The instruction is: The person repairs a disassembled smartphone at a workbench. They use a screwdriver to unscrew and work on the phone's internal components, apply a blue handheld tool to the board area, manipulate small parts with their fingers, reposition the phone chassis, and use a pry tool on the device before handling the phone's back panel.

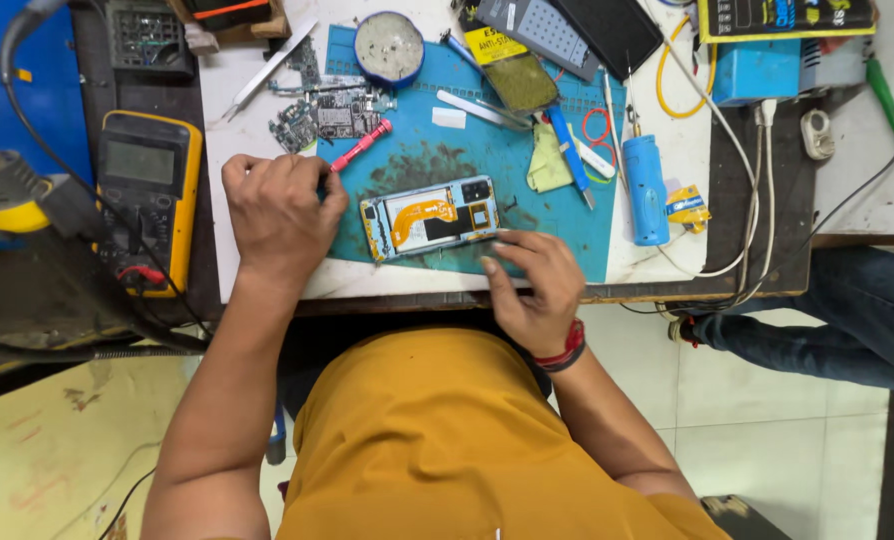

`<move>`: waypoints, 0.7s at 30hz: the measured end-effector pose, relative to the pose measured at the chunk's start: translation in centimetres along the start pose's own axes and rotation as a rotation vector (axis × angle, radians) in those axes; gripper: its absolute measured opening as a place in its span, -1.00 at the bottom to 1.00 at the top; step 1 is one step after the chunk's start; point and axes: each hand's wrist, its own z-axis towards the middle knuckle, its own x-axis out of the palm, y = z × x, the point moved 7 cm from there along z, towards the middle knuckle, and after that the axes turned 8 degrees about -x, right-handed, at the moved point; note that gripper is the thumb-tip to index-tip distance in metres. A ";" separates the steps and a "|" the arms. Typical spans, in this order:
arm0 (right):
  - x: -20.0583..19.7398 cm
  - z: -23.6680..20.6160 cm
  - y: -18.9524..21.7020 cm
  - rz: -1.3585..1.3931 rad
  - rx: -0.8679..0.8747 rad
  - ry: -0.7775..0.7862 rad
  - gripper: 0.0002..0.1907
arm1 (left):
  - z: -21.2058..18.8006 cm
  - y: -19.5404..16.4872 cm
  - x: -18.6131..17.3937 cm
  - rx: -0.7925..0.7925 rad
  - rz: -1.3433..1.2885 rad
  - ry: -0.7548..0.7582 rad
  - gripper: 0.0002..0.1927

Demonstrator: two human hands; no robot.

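An opened phone (429, 217) with its back off and an orange flex cable showing lies on a blue work mat (547, 215). My left hand (279, 212) sits to the left of the phone, its fingers closed on the end of a pink screwdriver (363, 145) that points up and to the right. My right hand (529, 285) rests on the mat's near edge with its fingers spread. Its fingertips touch the mat just below the phone's right corner, and it holds nothing.
Circuit boards (329, 115) and a round blue tin (389, 47) lie behind the phone. Tweezers (267, 70) are at the back left and a yellow multimeter (149, 195) at the left edge. A blue bottle-shaped tool (647, 190) and cables are on the right, beyond them another person's jeans leg (847, 320).
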 end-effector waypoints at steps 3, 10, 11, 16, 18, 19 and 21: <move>0.4 -1.3 0.2 0.151 0.058 0.039 -0.77 | -0.7 -1.6 -1.4 -0.010 -0.117 -0.044 -0.88; 4.9 -2.8 -4.8 0.994 0.616 -0.019 -0.50 | -1.5 -9.2 -2.1 0.110 -0.532 0.025 -0.90; 5.1 -2.6 -5.9 1.034 0.634 -0.059 -0.51 | -1.5 -10.3 -1.9 0.138 -0.563 0.035 -0.89; 5.7 -0.7 -9.4 1.038 0.647 -0.230 -0.70 | 1.3 -11.2 -1.0 0.186 -0.711 0.033 -0.79; 5.3 -0.3 -10.0 1.026 0.616 -0.291 -0.70 | 2.5 -10.7 -0.1 0.171 -0.786 0.064 -0.73; 5.1 -0.1 -10.3 1.004 0.583 -0.314 -0.69 | 2.7 -10.4 0.5 0.156 -0.824 0.086 -0.69; 4.6 0.5 -11.1 0.931 0.538 -0.373 -0.65 | 3.2 -9.8 1.7 0.154 -0.815 0.116 -0.73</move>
